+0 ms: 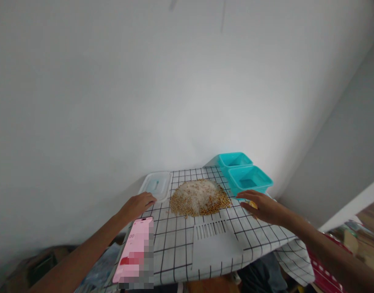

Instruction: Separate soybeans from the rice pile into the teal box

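Note:
My left hand (140,204) rests with fingers stretched out at the near edge of a white translucent lidded box (158,183). Whether it touches the box I cannot tell. My right hand (262,206) is open, thumb apart from the fingers, just in front of a turquoise container (250,179). A small yellow thing (253,204) shows partly behind this hand; its kind is hidden. Between the hands lies a heap of white grains and yellow beans (201,197). A white flat comb-like scraper (216,246) with slots along its far side lies nearer to me.
A black-and-white checked cloth (171,244) covers the table. Behind the nearer turquoise container stands a second turquoise container (234,158), close to the wall (187,101). A pink-screened phone (133,248) lies at the left edge. A red basket (323,268) stands lower right.

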Tool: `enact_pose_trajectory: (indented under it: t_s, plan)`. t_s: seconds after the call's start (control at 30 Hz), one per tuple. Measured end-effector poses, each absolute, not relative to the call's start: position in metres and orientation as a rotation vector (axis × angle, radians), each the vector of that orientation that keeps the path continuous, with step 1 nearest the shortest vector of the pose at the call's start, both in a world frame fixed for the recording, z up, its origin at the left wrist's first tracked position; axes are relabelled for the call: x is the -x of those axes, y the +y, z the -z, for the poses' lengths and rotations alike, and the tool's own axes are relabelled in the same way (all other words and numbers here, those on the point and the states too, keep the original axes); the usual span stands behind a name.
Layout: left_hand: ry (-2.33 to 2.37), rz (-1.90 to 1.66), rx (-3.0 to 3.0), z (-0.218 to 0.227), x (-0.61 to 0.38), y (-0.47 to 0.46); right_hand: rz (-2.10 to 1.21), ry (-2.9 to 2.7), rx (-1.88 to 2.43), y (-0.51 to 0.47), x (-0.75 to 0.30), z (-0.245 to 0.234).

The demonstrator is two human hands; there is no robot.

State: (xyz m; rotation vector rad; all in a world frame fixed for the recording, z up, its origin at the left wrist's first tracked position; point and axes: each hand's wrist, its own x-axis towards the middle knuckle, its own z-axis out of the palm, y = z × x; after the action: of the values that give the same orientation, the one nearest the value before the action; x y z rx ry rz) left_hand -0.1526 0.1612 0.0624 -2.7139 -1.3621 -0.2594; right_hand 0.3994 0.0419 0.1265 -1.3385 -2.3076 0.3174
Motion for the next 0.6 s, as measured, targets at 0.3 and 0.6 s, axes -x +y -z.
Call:
enact_pose_trajectory:
  t_s: [0.3,0.6]
  plan:
    - [-1.4,0.29,2.701,-0.092,0.119,0.164,-0.124,-2.045,1.582,0.048,-0.487,-0.114]
    - [-1.136,0.361,2.839,-0.133,0.006,0.15,-0.204,-1.588,1.909,0.111,-0.527,-0.106]
